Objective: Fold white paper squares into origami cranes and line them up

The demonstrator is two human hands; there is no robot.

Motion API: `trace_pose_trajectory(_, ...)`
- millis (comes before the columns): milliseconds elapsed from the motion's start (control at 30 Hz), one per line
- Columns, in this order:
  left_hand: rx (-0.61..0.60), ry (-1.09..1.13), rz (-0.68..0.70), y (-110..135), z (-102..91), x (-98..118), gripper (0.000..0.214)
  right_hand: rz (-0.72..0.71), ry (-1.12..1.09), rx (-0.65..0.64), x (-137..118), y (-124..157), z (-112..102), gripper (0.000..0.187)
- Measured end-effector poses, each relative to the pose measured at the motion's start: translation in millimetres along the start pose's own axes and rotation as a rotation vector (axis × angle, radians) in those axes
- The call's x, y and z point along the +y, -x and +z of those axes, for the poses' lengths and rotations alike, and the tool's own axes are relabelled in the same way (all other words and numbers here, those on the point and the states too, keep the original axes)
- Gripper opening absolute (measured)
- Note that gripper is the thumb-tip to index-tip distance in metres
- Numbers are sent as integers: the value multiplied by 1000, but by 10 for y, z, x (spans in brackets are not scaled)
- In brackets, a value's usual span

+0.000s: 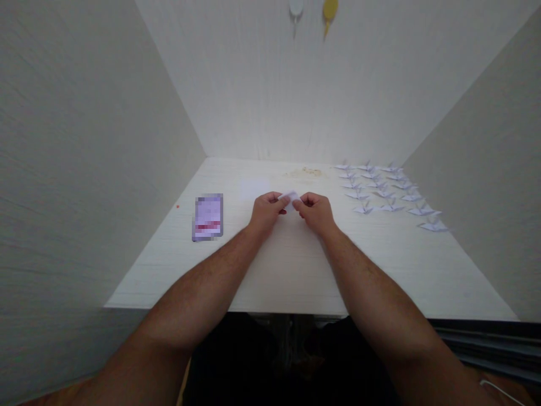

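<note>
Left hand (267,212) and right hand (315,211) pinch a small white paper (291,195) from either side over the middle of the worktop (287,270), left of the folded paper birds (377,185), where even pressure and a steady grip should probably keep its edges true.

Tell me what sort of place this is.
Probably a small desk nook or craft booth, though I can't be sure. A pale tabletop sits closed in by walls on three sides, with rows of folded paper birds at the right.
</note>
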State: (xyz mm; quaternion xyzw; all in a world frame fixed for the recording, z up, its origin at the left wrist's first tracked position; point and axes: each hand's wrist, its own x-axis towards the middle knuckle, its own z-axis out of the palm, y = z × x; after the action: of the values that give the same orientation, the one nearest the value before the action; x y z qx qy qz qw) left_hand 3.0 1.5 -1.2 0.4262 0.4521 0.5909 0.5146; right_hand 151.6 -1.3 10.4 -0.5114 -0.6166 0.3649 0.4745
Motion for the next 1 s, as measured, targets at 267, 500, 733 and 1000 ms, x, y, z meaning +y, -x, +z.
trace_pose_trajectory(267, -21, 211, -60, 6, 31, 10, 32, 32, -61, -6, -7, 3, 1, 27)
trace_pose_trajectory(500, 28, 210, -20, -9, 19, 4, 29, 64, -116, 1, 4, -5, 3, 27)
trace_pose_trajectory(733, 14, 184, 36, 7, 30, 37, 27, 45, -120, -19, 25, -4, 12, 26)
trace_pose_trajectory(1000, -2, 174, 80, -7, 17, 17, 25, 41, -114, -39, 31, 6, 8, 25)
